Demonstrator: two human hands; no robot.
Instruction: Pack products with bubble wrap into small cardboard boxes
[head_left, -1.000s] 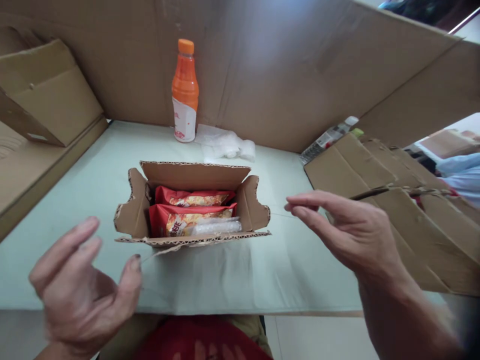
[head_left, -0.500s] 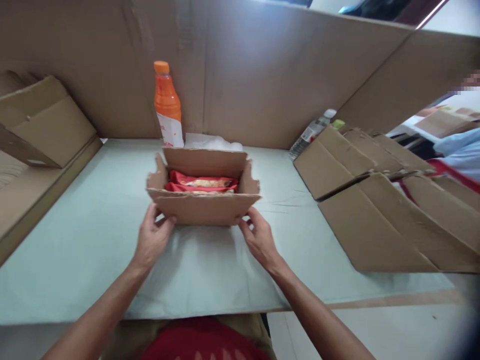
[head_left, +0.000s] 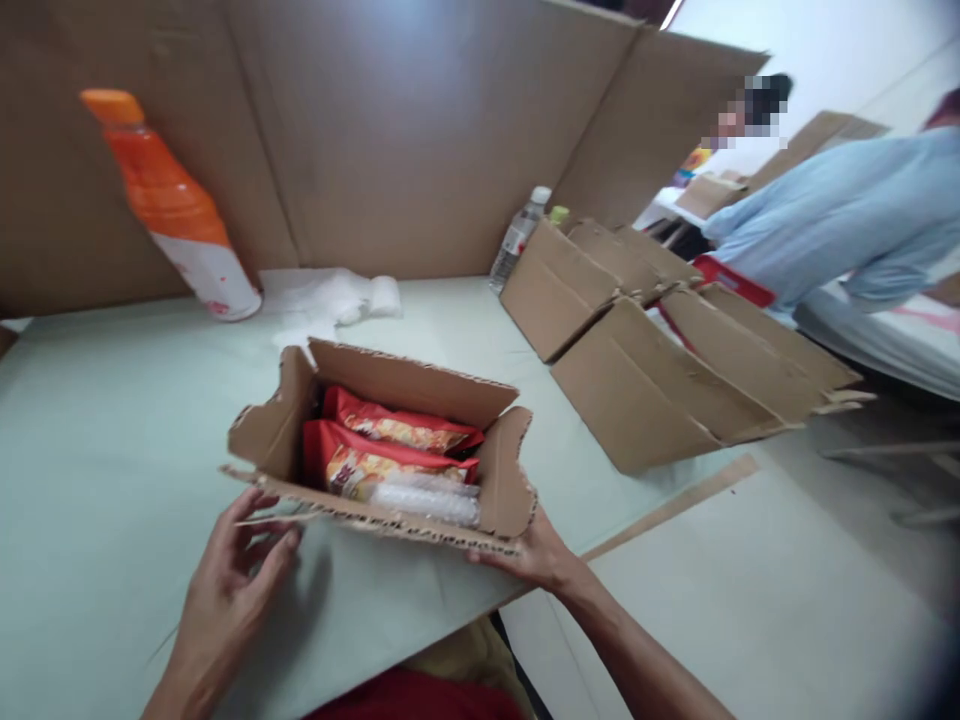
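Observation:
An open cardboard box [head_left: 411, 372] is tilted toward me above the pale green cloth. Inside lie two red snack packets [head_left: 397, 424] with food printed on them, and a clear bubble-wrapped piece [head_left: 427, 498] rests against the near wall. My right hand [head_left: 529, 550] grips the box at its near right corner, the fingers partly hidden beneath it. By the near left corner is my left hand [head_left: 247, 555], thumb and fingers apart and slightly curled. A thin torn strip of cardboard crosses in front of its fingers; whether they touch the box I cannot tell.
An orange bottle [head_left: 176, 215] stands at the back left beside crumpled white wrap [head_left: 337, 298]. A clear bottle [head_left: 519, 240] is behind divided cardboard boxes [head_left: 637, 385] on the right. Tall cardboard panels [head_left: 420, 140] close off the back. A person in a blue sleeve [head_left: 840, 210] is beyond.
My view has turned to the right. The box is tilted and nearer, showing more of the packets. My left hand has come away from its grip on the corner; my right still holds on.

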